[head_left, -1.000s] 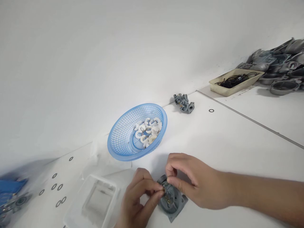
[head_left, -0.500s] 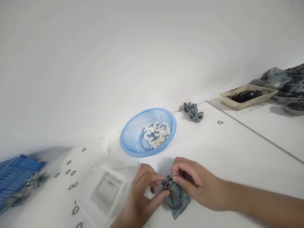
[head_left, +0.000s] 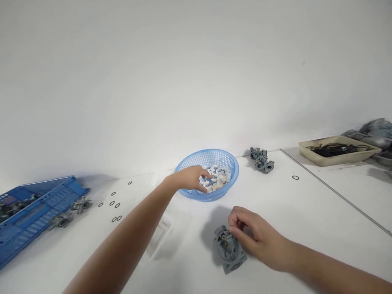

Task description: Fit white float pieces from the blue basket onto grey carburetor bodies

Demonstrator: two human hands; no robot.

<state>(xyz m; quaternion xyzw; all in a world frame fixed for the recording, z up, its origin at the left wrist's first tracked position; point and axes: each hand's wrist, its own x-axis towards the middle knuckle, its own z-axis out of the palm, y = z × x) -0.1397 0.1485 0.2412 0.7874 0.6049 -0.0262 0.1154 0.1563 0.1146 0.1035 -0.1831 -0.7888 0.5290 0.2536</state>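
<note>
Now, left hand [head_left: 191, 178]: held open over the white pieces [head_left: 223, 178]; whether one is touched cannot be told
Right hand [head_left: 260, 239]: thumb and finger bunched at the edge of the grey housing [head_left: 225, 249], on the table [head_left: 275, 204]; whether it is gripped cannot be told
Blue basket [head_left: 237, 169]: could be tipped if its rim is snagged
Housing: might be rocked by one-sided pressure
White tray: mostly hidden by the forearm [head_left: 131, 232]
Castings [head_left: 378, 128]: blurred, cut off
</note>
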